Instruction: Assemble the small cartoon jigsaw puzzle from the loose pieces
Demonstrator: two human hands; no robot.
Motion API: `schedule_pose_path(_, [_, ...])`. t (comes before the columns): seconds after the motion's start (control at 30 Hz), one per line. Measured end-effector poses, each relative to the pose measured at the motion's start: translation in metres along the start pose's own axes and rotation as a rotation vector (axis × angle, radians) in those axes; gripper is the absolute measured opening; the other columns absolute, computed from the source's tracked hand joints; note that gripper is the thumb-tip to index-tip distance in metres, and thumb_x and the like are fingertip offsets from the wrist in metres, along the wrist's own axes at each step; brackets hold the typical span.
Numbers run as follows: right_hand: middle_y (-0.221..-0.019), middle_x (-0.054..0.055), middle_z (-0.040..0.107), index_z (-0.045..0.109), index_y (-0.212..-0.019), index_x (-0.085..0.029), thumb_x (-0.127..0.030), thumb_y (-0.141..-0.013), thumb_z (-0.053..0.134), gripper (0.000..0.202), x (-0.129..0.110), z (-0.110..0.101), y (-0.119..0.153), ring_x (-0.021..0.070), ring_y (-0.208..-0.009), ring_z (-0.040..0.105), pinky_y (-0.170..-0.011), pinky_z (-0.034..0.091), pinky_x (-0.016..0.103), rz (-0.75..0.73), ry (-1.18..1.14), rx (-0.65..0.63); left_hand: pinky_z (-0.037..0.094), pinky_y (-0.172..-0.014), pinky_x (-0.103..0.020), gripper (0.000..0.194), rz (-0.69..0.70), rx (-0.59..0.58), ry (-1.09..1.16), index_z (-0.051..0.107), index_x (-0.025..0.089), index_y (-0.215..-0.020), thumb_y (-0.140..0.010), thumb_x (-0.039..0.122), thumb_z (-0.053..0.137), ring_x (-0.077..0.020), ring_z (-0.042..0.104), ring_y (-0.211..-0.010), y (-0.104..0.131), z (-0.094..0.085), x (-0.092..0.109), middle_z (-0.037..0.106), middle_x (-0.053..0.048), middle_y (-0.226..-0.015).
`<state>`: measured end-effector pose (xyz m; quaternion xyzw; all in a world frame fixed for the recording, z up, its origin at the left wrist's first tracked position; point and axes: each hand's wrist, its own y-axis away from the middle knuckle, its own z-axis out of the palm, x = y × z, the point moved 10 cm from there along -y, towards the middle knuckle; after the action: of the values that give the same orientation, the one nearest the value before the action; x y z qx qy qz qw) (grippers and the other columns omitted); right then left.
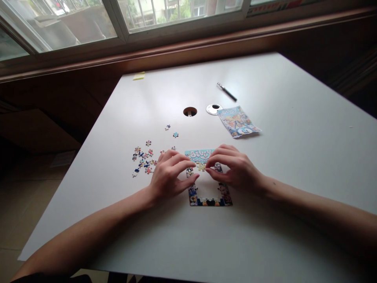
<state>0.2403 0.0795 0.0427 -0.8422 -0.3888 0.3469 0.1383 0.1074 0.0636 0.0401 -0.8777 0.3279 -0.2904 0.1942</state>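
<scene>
A partly assembled jigsaw puzzle [210,202] lies before me. Its border is joined into a frame, with a light blue title strip along the top and bare white inside. My right hand [235,167] reaches over its right side, thumb and index finger pinched at a yellowish puzzle piece [201,167] just below the title strip. Over the left border hovers my left hand [173,173], thumb and fingers apart, with nothing seen between them. Loose puzzle pieces [144,161] are scattered left of that hand, some partly hidden behind it.
A picture sheet [239,122] with a matching design lies beyond my right hand. Behind it are a pen [226,92], a round cover [214,109] and a cable hole [190,112] in the white table [294,149]. A yellow sticky note [139,76] sits at the far edge.
</scene>
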Motion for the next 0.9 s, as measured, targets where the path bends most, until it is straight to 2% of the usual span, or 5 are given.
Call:
schedule_pose_path(0.07, [-0.077,0.003,0.068,0.066,-0.081,-0.020,-0.017,-0.084,0.067,0.004,-0.007,-0.002,-0.001,0.0174,-0.074,0.057,-0.074,0.045,0.035,-0.016,-0.018,0.013,0.045,-0.086,-0.038,0.019,0.020,-0.003,-0.010,0.071,0.023,-0.094,-0.083,0.038,0.073,-0.0212,0.059,-0.093,0.000,0.001,0.001,0.074,-0.002,-0.093])
schedule_pose_path(0.27, [-0.076,0.003,0.067,0.065,-0.082,-0.020,-0.018,-0.085,0.068,0.004,-0.021,0.002,0.000,0.0170,-0.073,0.057,-0.072,0.045,0.034,-0.096,-0.011,-0.002,0.042,-0.084,-0.036,0.014,0.020,-0.021,0.018,0.071,0.023,-0.092,-0.086,0.035,0.070,-0.0186,0.062,-0.088,-0.001,0.002,0.000,0.075,-0.001,-0.091])
schedule_pose_path(0.63, [-0.083,0.004,0.067,0.065,-0.092,-0.020,-0.016,-0.085,0.068,0.009,-0.021,0.008,0.008,0.0166,-0.079,0.058,-0.075,0.047,0.034,-0.192,-0.088,-0.057,0.041,-0.085,-0.036,0.010,0.011,-0.089,0.062,0.071,0.024,-0.090,-0.087,0.033,0.068,-0.0178,0.063,-0.088,0.000,0.006,-0.003,0.075,0.000,-0.092])
schedule_pose_path(0.9, [-0.085,0.006,0.068,0.067,-0.098,-0.020,-0.020,-0.086,0.067,0.012,-0.010,0.008,0.003,0.0178,-0.078,0.059,-0.073,0.049,0.033,-0.107,-0.104,-0.066,0.040,-0.085,-0.035,0.008,0.019,-0.118,0.071,0.070,0.026,-0.093,-0.088,0.030,0.066,-0.0173,0.063,-0.089,0.001,0.009,-0.003,0.075,0.001,-0.093])
